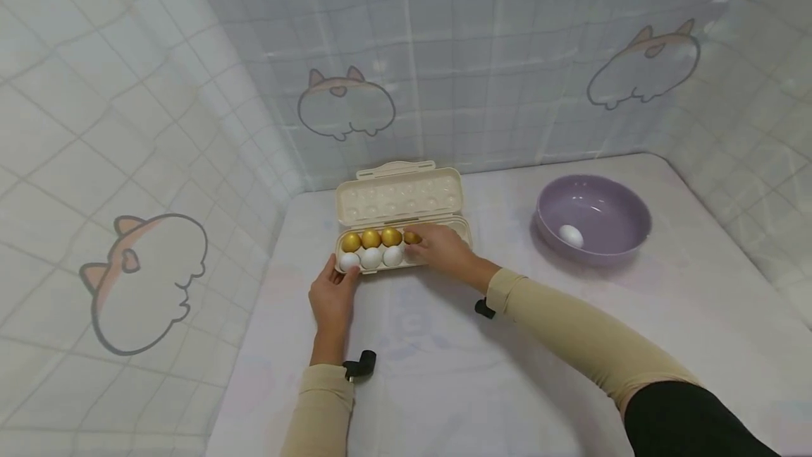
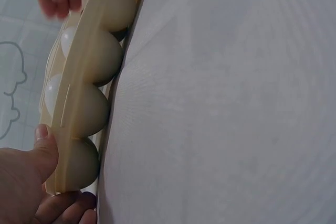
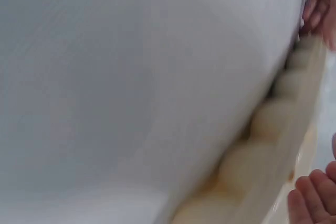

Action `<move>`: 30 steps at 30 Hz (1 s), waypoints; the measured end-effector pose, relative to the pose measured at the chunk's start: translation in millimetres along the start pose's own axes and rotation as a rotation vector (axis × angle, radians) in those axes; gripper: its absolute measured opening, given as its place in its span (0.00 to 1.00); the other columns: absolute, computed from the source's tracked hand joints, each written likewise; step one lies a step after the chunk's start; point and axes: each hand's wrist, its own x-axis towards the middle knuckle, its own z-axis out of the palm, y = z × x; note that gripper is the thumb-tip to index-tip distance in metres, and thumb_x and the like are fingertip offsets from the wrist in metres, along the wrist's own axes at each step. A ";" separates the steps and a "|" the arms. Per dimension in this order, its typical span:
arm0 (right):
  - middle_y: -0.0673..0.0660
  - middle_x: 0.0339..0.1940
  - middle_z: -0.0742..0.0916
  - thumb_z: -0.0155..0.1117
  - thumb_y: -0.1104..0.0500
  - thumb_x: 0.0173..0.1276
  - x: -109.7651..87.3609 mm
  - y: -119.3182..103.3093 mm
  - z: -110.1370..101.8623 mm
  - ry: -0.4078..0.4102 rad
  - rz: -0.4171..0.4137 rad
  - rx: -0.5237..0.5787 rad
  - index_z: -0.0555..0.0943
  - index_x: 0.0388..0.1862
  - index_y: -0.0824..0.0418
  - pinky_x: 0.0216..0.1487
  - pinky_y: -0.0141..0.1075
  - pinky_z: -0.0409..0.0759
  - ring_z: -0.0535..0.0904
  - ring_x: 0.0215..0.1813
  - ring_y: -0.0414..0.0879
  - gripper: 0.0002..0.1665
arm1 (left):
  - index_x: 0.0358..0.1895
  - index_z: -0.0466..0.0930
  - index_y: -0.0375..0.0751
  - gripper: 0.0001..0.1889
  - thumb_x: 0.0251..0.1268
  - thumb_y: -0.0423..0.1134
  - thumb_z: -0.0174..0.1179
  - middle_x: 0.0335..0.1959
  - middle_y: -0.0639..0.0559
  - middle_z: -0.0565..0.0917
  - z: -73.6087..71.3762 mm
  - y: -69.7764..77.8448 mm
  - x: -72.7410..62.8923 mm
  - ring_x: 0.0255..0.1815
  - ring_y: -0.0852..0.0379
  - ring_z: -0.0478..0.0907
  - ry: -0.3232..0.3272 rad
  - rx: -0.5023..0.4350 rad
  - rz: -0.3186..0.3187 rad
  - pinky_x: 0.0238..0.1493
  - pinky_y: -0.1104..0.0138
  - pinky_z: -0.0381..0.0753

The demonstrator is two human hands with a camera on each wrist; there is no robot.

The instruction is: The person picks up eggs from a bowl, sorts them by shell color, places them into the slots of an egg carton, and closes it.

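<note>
A cream egg carton (image 1: 398,197) lies with its lid folded back, near the far side of the white table. In the head view, a back row of golden eggs (image 1: 371,238) and a front row of white eggs (image 1: 371,258) fill its left part. My left hand (image 1: 333,300) grips the carton's near left corner, thumb on the rim and fingers below, as the left wrist view shows. Over the carton's right half, my right hand (image 1: 444,251) pinches a golden egg (image 1: 412,238) between thumb and fingers. That hand hides the cups beneath it.
To the right stands a purple bowl (image 1: 615,214) with one white egg (image 1: 571,235) in it. Tiled-pattern sheeting (image 1: 457,76) rises behind the table and along both sides.
</note>
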 end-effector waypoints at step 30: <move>0.74 0.56 0.88 0.67 0.54 0.74 -110.7 156.3 -200.4 -0.240 0.452 -0.283 0.83 0.57 0.76 0.65 0.65 0.81 0.82 0.61 0.72 0.26 | 0.80 0.68 0.41 0.39 0.69 0.43 0.73 0.74 0.40 0.77 2.4 -4.1 4.7 0.72 0.48 0.80 -0.020 -0.006 -0.055 0.67 0.58 0.85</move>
